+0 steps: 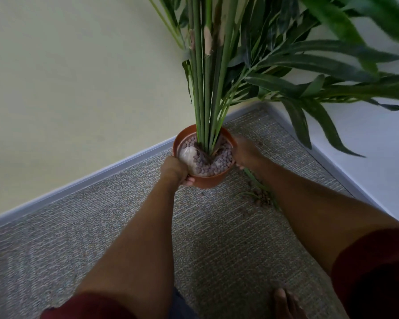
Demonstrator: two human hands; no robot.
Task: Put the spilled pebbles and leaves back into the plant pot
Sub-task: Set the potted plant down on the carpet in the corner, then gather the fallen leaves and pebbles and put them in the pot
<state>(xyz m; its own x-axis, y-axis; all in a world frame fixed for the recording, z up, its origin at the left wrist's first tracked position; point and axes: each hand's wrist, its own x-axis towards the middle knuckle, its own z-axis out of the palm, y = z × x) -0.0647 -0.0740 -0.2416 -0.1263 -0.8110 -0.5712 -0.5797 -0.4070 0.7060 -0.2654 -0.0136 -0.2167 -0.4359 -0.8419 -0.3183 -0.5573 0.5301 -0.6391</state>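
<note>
Head view: a plant pot (205, 178) is seen held between both hands over the carpet (101, 226), close to the corner where two walls meet.
Left hand (174, 170): closed around the near-left rim and wall of the pot, fingertips curled beneath it.
Right hand (244, 153): pressed against the pot's right side; its fingers are mostly hidden behind the pot, so their exact hold cannot be told.
Pot condition: tilted toward the camera, plant stems (205, 88) leaning away toward the wall corner. A partial layer of pebbles is noted inside, with a pale bare patch at the left.
Spilled pebbles (260, 198): a small cluster lies on the carpet just right of the pot, partly hidden by the right forearm; a few strays are scattered near it.
Spilled leaves (255, 179): thin green blades lie among and beside that cluster.
Step in hand: judged to be righting and steadying the pot; no spilled material has been collected yet.
Next move: the pot would need to be set level on the carpet and released by at least one hand, then the leaves and pebbles pinched or scooped up and dropped onto the bare patch.
Risk: further pebbles may roll out while the tilt persists.
</note>
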